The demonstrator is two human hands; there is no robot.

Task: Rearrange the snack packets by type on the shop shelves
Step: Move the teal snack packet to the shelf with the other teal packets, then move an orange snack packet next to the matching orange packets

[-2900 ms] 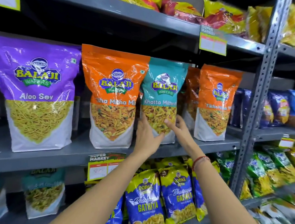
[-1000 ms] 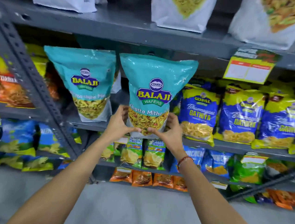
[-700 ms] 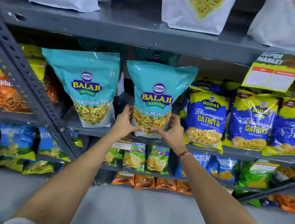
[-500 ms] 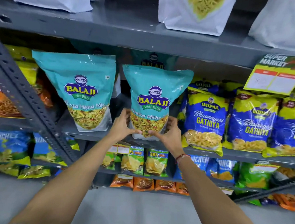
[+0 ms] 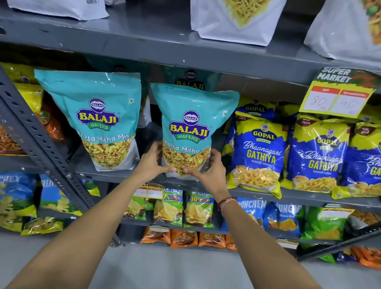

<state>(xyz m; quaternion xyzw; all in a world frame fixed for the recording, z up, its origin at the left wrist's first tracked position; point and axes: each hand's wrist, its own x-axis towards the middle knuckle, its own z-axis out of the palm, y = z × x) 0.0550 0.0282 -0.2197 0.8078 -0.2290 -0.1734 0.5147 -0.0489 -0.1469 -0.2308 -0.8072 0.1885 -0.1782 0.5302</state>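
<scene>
Khatta Mitha packet, teal and upright, stood on the middle shelf in the head view, its base at or just above the shelf's near edge; which of the two could not be told. It sat just right of a matching teal packet and just left of the blue Gathiya packets, with another teal pack partly visible behind it. By my judgement the step in hand was the placing: a teal pouch being set among its own kind.

Both hands clamped the pouch low down. The left hand wrapped its left lower edge, and the right hand its right lower edge. The fingers were curled around the sides, and the thumbs pressed on the front window, nearly meeting at the middle.

The next move, as I judged it, called for seating the base flat, nudging it back in line with its neighbour, then easing both grips off without tipping it forward. A soft, tall pouch could well slump.
</scene>
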